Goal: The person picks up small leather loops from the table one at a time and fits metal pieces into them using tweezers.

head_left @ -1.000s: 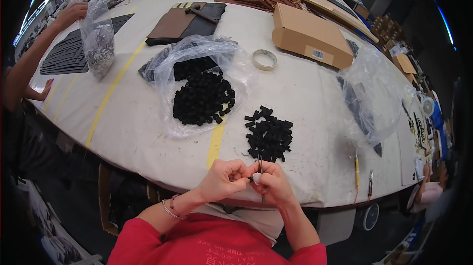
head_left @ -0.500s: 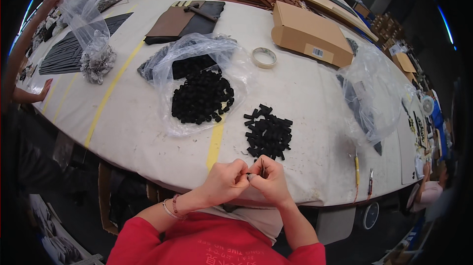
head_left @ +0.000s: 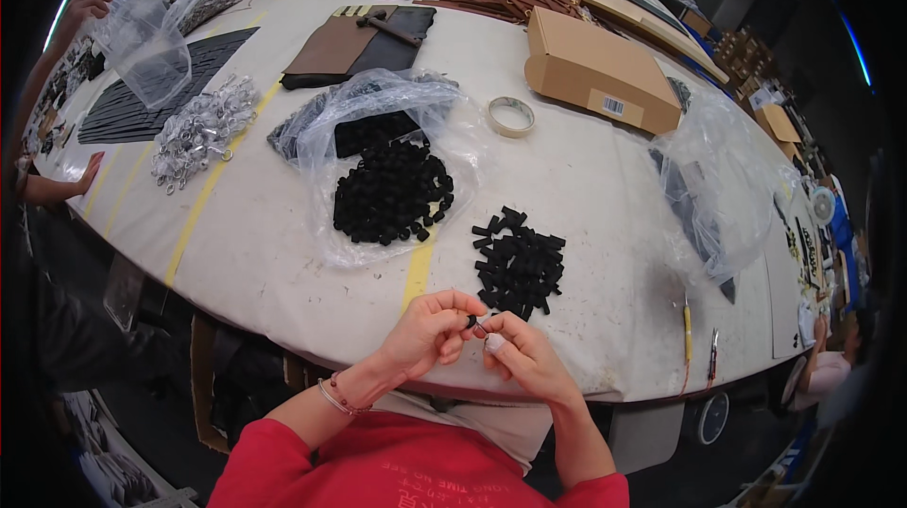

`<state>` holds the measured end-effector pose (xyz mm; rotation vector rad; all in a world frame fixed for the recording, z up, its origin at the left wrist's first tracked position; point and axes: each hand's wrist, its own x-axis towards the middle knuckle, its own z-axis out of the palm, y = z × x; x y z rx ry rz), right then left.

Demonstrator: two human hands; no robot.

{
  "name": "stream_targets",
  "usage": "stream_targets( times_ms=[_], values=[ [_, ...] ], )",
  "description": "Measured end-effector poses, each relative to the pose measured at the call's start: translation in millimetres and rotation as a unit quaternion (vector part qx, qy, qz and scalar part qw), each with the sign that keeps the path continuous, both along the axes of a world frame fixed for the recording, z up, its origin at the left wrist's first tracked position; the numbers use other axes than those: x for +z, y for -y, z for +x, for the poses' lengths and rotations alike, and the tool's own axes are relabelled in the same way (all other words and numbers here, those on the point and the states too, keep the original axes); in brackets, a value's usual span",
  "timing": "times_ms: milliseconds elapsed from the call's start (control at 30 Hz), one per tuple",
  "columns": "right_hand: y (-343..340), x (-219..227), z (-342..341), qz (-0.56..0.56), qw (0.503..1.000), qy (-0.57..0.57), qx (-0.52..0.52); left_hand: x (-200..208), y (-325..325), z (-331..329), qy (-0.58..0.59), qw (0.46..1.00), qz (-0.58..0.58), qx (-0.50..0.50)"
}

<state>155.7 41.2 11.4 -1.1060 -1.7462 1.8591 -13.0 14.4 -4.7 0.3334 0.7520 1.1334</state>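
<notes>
Left hand [head_left: 427,336] closed in a pinch, thumb and forefinger on a small black piece [head_left: 471,321]. Right hand [head_left: 521,354] also pinched, fingertips just beside that piece, on a thin metal tool [head_left: 481,328]; most of it hidden, exact kind unclear. White wrap [head_left: 494,343] on right thumb. Both hands at the near edge of the pale-covered table [head_left: 283,253], the black piece between them.

Just beyond the hands: loose pile of short black pieces [head_left: 520,267]. Farther left, a larger black heap [head_left: 387,198] in the mouth of a clear plastic bag [head_left: 354,251]. Tape roll [head_left: 511,132] lies flat beyond, near a brown cardboard box [head_left: 600,68].

Far left: co-worker's raised hand [head_left: 92,0] grips another clear bag [head_left: 142,52]; below it, a heap of metal-ringed fittings [head_left: 203,133] beside flat dark strips [head_left: 123,113]. Right side: yellow-handled tool [head_left: 688,333] near table edge.
</notes>
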Motion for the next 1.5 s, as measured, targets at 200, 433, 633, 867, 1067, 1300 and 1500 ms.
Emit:
stream_targets(
  times_ms=[200, 433, 633, 867, 1067, 1300, 1500],
  values=[
    [0, -10, 3, 0.012, 1.000, -0.012, 0.014, -5, 3, -2, 0.006, 0.999, 0.001, -0.052],
    [-2, -8, 3, 0.020, 0.998, -0.039, 0.045, -5, 2, -6, 0.019, 0.993, -0.037, -0.114],
    [-5, -6, 4, 0.114, 0.992, 0.010, 0.047, -4, 4, 0, -0.027, 0.997, -0.009, -0.078],
    [8, -12, -19, 0.193, 0.975, 0.015, -0.108, -17, 10, 16, -0.592, 0.533, 0.558, 0.233],
    [9, -19, -16, 0.256, 0.953, 0.002, -0.163, -11, 18, 13, -0.273, 0.931, 0.199, 0.139],
    [17, -31, -15, 0.473, 0.865, 0.046, -0.158, -8, 20, 9, 0.193, 0.976, -0.058, -0.077],
    [29, -30, -20, 0.280, 0.941, -0.082, -0.169, 2, 24, 12, 0.146, 0.988, -0.046, -0.004]
  ],
)
